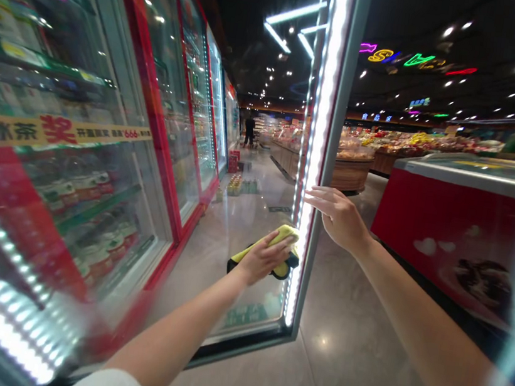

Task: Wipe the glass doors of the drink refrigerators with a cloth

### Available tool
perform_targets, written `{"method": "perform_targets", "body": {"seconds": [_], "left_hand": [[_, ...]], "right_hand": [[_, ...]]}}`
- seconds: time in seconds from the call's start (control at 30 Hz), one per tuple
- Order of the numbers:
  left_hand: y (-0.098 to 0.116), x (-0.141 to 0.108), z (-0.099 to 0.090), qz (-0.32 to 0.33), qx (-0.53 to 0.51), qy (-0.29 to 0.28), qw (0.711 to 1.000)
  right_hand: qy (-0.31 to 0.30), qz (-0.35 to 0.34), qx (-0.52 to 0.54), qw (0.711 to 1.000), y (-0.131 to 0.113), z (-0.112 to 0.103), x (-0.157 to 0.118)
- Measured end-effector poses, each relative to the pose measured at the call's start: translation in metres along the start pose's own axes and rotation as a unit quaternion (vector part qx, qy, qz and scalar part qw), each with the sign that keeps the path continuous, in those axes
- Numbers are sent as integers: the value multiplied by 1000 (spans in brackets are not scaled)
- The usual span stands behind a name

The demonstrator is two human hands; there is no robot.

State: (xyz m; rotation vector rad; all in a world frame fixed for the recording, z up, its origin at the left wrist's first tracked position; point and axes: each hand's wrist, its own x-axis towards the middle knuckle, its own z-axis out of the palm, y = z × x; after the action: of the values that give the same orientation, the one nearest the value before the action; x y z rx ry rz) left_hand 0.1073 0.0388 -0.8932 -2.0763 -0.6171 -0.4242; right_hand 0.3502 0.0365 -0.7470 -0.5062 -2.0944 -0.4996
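My left hand (262,260) presses a yellow cloth with dark edging (284,233) against the inside of an open glass door (244,296), low down by its lit edge. The fingers lie over the cloth, and part of it hangs below them. Higher up, my right hand (342,220) rests at the door's frame (332,146), its fingers stretched out across the bright LED strip (323,100). Nothing shows in that hand. The door stands ajar, and the floor is visible through its glass.
Left, red-framed drinks coolers (181,145) with stocked shelves run into the distance. A red chest freezer (421,208) stands on the right. Produce displays (350,167) lie beyond the door. Far down the aisle a person (249,130) stands. Packs of bottles (235,182) are by the coolers.
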Motion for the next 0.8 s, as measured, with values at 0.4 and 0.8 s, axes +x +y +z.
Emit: {"method": "perform_targets", "body": {"seconds": [0.4,0.8], "left_hand": [[41,-37,17,-14,-83,-31,996],[40,-83,0,-51,-92,-79,991]], "right_hand": [[-59,32,-18,998,-23,20,-38],[-32,22,19,999,-48,51,-49]]}}
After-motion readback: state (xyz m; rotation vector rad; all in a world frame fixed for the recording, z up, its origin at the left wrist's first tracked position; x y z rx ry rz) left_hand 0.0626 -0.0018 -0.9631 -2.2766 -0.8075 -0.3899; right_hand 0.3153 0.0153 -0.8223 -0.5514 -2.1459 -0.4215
